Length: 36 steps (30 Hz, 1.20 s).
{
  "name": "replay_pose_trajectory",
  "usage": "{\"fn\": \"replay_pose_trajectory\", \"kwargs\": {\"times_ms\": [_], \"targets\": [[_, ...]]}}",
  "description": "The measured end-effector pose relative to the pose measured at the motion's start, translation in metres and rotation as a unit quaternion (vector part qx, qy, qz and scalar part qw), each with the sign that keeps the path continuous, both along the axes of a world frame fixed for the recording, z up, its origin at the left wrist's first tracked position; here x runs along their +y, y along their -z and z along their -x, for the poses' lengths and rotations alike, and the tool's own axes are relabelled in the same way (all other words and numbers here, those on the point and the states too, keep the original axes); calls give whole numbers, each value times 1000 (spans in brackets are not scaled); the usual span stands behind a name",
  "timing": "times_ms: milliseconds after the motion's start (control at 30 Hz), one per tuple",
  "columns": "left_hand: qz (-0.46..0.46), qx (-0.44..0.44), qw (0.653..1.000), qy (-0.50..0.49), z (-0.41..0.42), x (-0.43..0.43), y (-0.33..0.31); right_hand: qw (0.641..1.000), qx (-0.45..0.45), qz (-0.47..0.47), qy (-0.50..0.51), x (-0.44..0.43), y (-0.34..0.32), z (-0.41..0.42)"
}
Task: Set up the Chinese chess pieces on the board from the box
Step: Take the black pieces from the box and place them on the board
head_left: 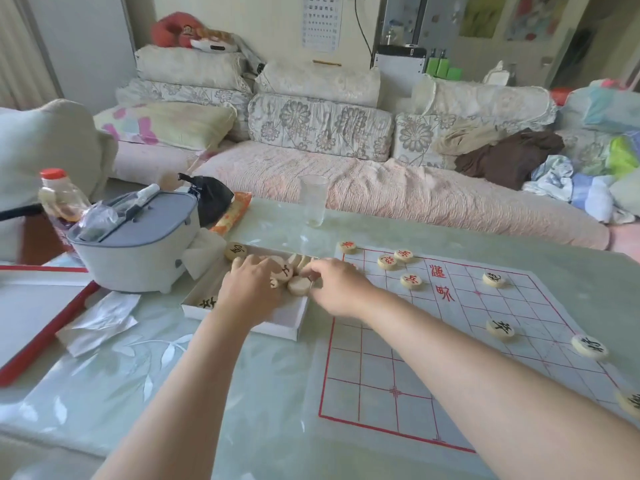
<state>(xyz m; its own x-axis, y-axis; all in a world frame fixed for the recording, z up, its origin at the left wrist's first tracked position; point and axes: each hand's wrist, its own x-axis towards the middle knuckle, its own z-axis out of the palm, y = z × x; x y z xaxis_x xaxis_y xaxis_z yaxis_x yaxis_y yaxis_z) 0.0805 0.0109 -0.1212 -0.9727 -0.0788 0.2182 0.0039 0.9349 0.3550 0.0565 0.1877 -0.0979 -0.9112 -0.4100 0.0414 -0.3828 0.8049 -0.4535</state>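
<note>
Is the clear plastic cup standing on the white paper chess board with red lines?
No, the clear plastic cup stands on the pale green table, beyond the far edge of the white paper chess board.

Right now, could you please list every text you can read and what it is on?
"兵": red piece on the board.
"卒": black piece.
"漢界", likely: red lettering mid-board.
Eye chart: rows of E signs only.
Too blurred: other pieces, bottle label.
</note>
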Motion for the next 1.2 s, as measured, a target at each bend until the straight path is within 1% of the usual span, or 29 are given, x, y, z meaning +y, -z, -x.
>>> {"fn": "replay_pose_trajectory", "kwargs": {"times_ms": [100,233,367,500,600,733,833,1000,1100,1200], "targets": [[2,-8,1000,-13,2,-21,2,999,4,-31,-20,-27,4,20],[-7,-41,999,-20,4,-35,12,992,26,-120,-38,-50,7,39],[-5,-41,999,-17,8,-36,22,986,39,-155,-45,-63,19,53],[21,-24,999,-26,13,-32,24,984,77,-148,-58,-66,26,58],[34,-33,999,-27,15,-25,24,985,95,-129,-59,-61,25,58],[43,-32,998,-25,17,-20,23,989,97,-102,-50,-43,15,55],[8,-27,999,-24,17,-14,20,991,92,-94,-25,-20,6,53],[-92,-3,996,6,16,14,4,993,74,-84,21,29,-6,40],[-114,18,992,49,13,50,-6,994,65,-75,43,67,-7,26],[-129,2,988,85,6,95,-13,993,62,-59,75,109,-6,10]]}}
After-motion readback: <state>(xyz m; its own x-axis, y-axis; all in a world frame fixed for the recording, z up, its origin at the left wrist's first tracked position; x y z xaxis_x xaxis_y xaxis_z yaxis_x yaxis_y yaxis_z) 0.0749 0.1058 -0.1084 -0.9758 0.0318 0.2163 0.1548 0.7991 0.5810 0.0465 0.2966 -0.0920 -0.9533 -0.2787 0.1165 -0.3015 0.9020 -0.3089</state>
